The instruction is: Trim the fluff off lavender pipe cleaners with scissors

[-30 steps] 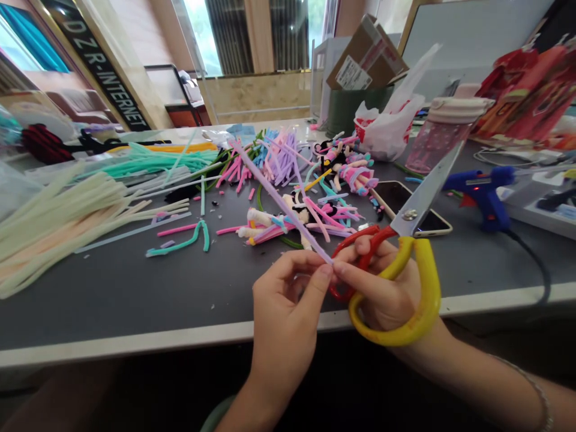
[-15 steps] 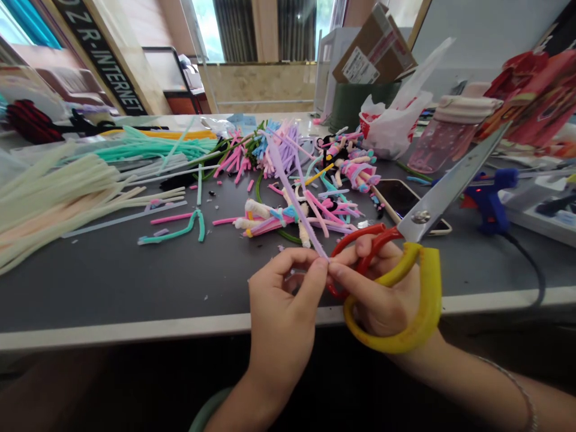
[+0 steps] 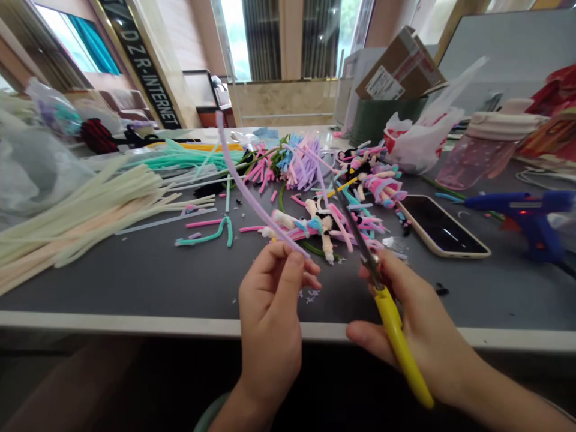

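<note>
Between thumb and fingers, my left hand (image 3: 272,300) pinches a lilac pipe cleaner (image 3: 252,201) close to its lower end; the rest of it curves up and to the left. My right hand (image 3: 414,318) holds a pair of scissors (image 3: 391,321) with yellow handles, seen edge-on, the blades pointing up and away. The blades stand apart from the pipe cleaner. Behind my hands lies a pipe-cleaner doll (image 3: 310,225) with cream limbs and blue and pink parts. Small lilac fluff scraps (image 3: 309,296) lie on the dark table beside my left fingers.
A phone (image 3: 443,227) and a blue glue gun (image 3: 531,219) lie to the right, with a pink bottle (image 3: 481,156) behind. Cream pipe cleaners (image 3: 99,210) spread at left. Lilac pieces (image 3: 306,159) and finished dolls (image 3: 382,186) sit farther back.
My hands have moved apart. The scissors have swung from pointing right, hanging on my right hand, to pointing up and forward in its grip. The view has shifted left and fluff scraps now show.
</note>
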`<state>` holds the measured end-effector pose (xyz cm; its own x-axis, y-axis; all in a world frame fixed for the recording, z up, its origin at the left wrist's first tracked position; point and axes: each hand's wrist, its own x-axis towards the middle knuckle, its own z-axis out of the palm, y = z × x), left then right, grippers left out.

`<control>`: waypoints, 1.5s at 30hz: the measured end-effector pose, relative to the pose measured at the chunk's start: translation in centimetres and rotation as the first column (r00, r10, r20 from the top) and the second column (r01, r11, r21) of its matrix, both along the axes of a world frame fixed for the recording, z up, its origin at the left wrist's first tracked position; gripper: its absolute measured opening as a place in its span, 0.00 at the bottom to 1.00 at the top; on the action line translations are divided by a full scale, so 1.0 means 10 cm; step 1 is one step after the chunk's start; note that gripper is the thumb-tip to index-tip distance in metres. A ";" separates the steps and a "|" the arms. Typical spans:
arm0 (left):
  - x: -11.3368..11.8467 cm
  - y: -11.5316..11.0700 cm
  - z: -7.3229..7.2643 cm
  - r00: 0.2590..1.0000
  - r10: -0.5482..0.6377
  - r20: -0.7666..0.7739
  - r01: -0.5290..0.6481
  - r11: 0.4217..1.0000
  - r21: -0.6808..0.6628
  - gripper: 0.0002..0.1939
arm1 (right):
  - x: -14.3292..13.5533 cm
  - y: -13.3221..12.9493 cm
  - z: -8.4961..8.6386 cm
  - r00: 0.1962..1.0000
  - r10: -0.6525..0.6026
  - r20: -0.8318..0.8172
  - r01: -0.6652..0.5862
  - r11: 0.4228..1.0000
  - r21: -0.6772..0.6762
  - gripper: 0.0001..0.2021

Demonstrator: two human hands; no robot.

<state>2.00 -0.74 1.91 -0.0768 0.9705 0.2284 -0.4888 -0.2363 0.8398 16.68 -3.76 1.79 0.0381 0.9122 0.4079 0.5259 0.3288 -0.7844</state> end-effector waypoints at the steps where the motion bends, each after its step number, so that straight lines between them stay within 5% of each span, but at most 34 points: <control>1: 0.00 -0.01 0.01 0.999 0.008 0.037 -0.007 1.000 -0.024 0.09 | 0.00 0.00 -0.02 0.995 -0.034 0.092 0.031 0.999 0.030 0.27; 6: -0.02 -0.03 0.04 0.988 0.017 0.150 -0.006 0.997 -0.076 0.05 | 0.00 0.01 -0.13 0.882 -0.133 0.452 0.051 0.981 0.190 0.29; 11: -0.02 -0.05 0.01 0.990 0.013 0.141 -0.009 1.000 -0.030 0.05 | -0.01 -0.01 -0.17 0.807 -0.171 0.565 0.035 0.969 0.244 0.29; 17: -0.01 -0.03 0.00 0.985 -0.013 0.174 0.015 1.000 -0.007 0.03 | 0.00 0.00 -0.13 0.773 -0.192 0.605 0.008 0.956 0.293 0.28; 33: -0.04 -0.01 -0.06 0.994 0.103 -0.034 -0.103 0.994 -0.018 0.07 | 0.01 0.02 -0.08 0.751 -0.241 0.615 -0.022 0.921 0.389 0.22; 39: -0.02 -0.02 -0.03 0.994 0.083 0.065 -0.077 0.993 -0.090 0.08 | -0.01 0.03 -0.09 0.724 -0.278 0.632 -0.020 0.907 0.421 0.18; 45: 0.01 -0.03 -0.02 0.984 0.069 0.167 -0.046 0.990 -0.134 0.06 | -0.02 0.02 -0.11 0.708 -0.306 0.637 -0.016 0.894 0.447 0.25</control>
